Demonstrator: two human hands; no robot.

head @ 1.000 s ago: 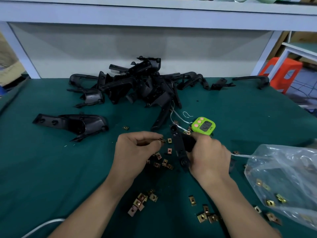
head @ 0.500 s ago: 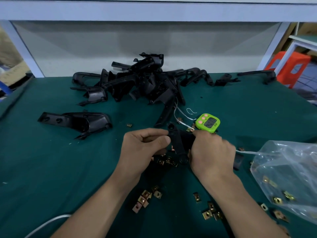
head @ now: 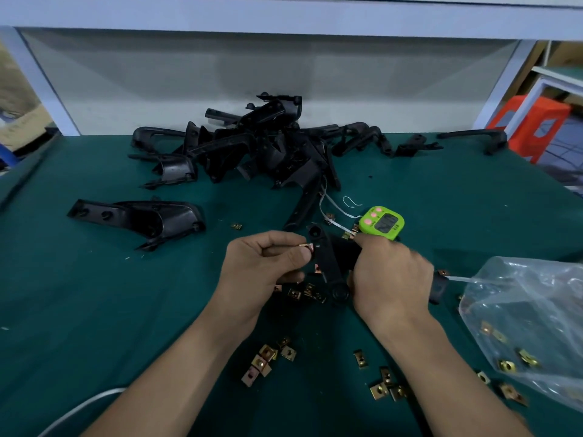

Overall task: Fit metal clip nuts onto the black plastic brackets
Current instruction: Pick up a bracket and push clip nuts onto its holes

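Just in front of the green timer [head: 382, 223], the right hand [head: 391, 275] clamps a stiff, light black bracket [head: 328, 263] while the left hand [head: 265, 263] pinches a small, likely slippery clip nut [head: 306, 246] at its edges, touching the bracket's rim.

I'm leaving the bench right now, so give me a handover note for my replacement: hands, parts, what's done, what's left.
Left hand pinches a clip nut at the edge of the bracket; right hand grips that bracket above the mat.
Loose clip nuts lie on the mat; more are in the plastic bag.
Done: nut at the bracket, not yet seated.
Left: push it on, then the bracket pile at the back; whether those are fitted is unclear.
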